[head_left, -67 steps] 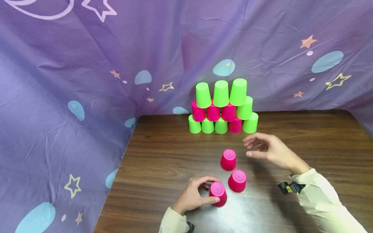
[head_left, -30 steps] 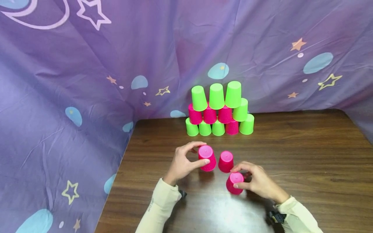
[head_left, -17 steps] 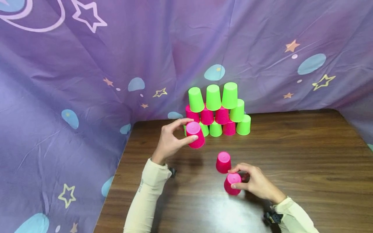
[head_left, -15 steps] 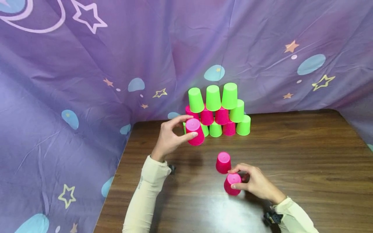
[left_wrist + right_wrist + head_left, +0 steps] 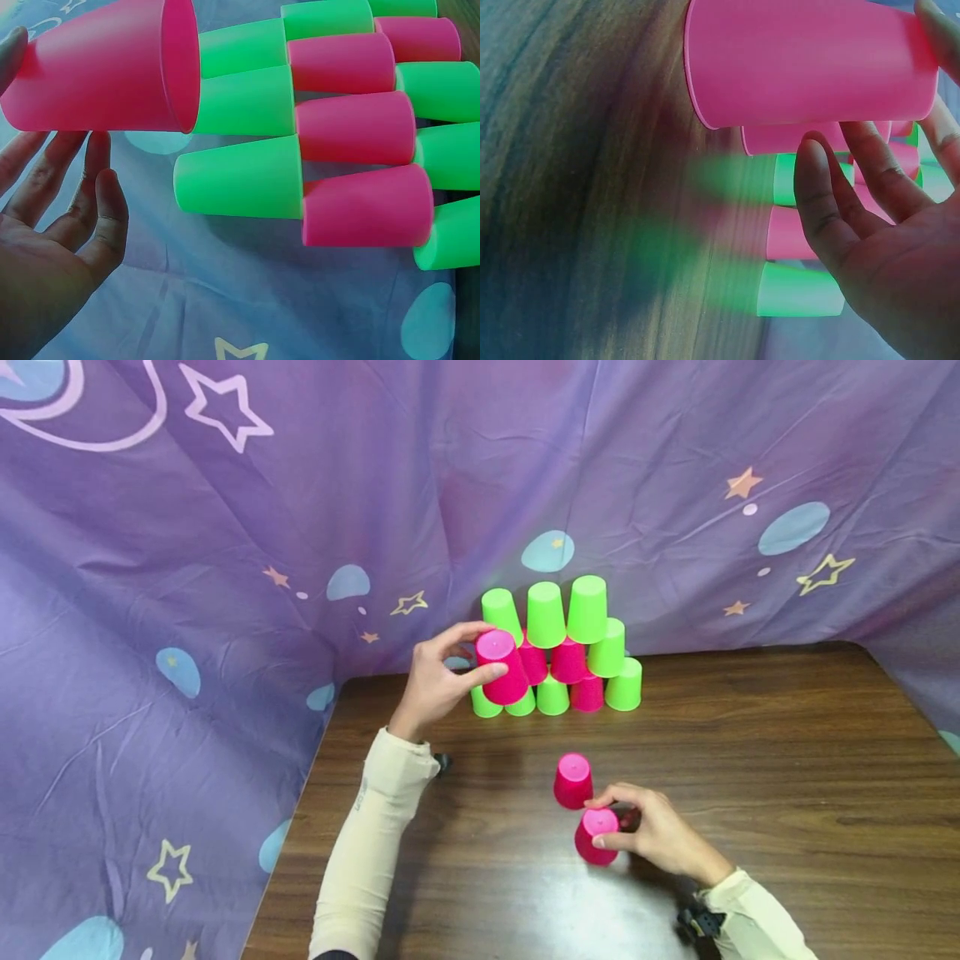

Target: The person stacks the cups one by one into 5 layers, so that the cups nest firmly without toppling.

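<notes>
My left hand [image 5: 480, 652] grips an upturned pink cup [image 5: 501, 670] in the air, just in front of the left end of a stack of green and pink cups [image 5: 570, 643]. In the left wrist view the held cup [image 5: 105, 71] hangs beside the stack's rows [image 5: 337, 135], with my fingers [image 5: 105, 210] spread below it. My right hand [image 5: 609, 820] holds a second upturned pink cup [image 5: 595, 843] that stands on the table. A third pink cup [image 5: 573, 781] stands just beyond it. The right wrist view shows that held cup [image 5: 810, 60] and my fingers [image 5: 832, 202] beside it.
The wooden table [image 5: 750, 760] meets a purple star-patterned cloth [image 5: 225, 568] that hangs along its back and left sides. The cup stack stands at the table's back edge against the cloth. Bare wood lies to the right of the cups.
My left hand has lifted its pink cup off the table and carried it up and back to the stack's left end. My right hand reached in, took the near pink cup and holds it still.
</notes>
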`<state>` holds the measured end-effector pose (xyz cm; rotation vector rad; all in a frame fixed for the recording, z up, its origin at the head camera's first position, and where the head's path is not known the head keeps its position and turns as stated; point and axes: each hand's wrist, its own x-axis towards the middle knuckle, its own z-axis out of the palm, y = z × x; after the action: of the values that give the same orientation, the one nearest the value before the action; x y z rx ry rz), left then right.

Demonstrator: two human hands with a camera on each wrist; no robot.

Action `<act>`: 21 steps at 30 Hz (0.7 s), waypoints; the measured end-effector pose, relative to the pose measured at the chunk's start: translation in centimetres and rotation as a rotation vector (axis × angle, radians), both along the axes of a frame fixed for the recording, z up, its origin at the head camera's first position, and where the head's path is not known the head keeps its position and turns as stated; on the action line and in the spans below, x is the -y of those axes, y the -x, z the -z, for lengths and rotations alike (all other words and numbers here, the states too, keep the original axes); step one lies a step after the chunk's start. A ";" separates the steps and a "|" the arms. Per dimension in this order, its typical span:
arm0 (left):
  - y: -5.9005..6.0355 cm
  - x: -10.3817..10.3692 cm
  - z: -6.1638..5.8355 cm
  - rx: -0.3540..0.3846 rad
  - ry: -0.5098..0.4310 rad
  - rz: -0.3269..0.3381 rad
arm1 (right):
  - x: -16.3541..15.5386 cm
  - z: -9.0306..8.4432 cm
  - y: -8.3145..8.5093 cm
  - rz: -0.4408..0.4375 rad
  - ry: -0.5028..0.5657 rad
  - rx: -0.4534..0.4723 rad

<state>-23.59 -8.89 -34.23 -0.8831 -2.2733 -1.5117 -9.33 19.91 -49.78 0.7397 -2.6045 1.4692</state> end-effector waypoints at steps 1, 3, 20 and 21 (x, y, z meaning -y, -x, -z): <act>0.3 -0.1 -0.2 -0.002 -0.001 0.002 | 0.0 0.0 0.0 0.003 -0.001 0.002; 0.8 -0.3 -0.6 -0.001 0.002 0.002 | -0.1 0.1 0.0 0.009 0.001 0.003; 7.0 -2.9 -4.5 0.022 -0.015 -0.101 | -0.4 0.3 -0.6 0.051 -0.035 -0.090; 7.3 -3.2 -4.4 0.019 -0.028 -0.113 | -0.4 0.3 -0.6 0.050 -0.033 -0.084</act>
<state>-30.87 -5.73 -29.80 -0.7221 -2.2685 -1.5056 -8.68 20.30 -50.09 0.7178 -2.5711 1.3541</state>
